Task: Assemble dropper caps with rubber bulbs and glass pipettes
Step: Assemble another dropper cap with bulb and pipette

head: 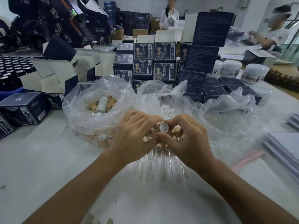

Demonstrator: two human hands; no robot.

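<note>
A white table [40, 159] fills the view, crowded at its far side. From 10 to 1 o'clock stand stacks of dark blue boxes [164, 50], some open with white flaps up, and at far 9 o'clock a tray of dark bottles [13, 68]. White jars [254, 73] sit at 2 o'clock, and a stack of grey sheets [281, 147] lies at 3 o'clock. Three clear bags sit just beyond the hands: the left bag [84, 113] at 11 o'clock holds tan caps and one pale bottle, the middle bag [163, 92] at 12 o'clock holds small white bulbs [166, 110], and the right bag [234, 120] at 2 o'clock holds clear tubes, too faint to tell apart. At centre, under and toward 6 o'clock from the hands, lies a fan of finished droppers [161, 165], glass pipettes pointing toward the wearer, tan caps at the far end beneath the hands. The left hand [135, 135] and right hand [189, 138] meet at centre, fingertips touching. Both pinch one tan cap [163, 127], held above the pile with its white-lined open end facing the camera: the right thumb and curled fingers wrap it from 3 o'clock, the left thumb and forefinger press it from 9 o'clock. The remaining left fingers curl down over the pile; whether they hold anything I cannot tell
</note>
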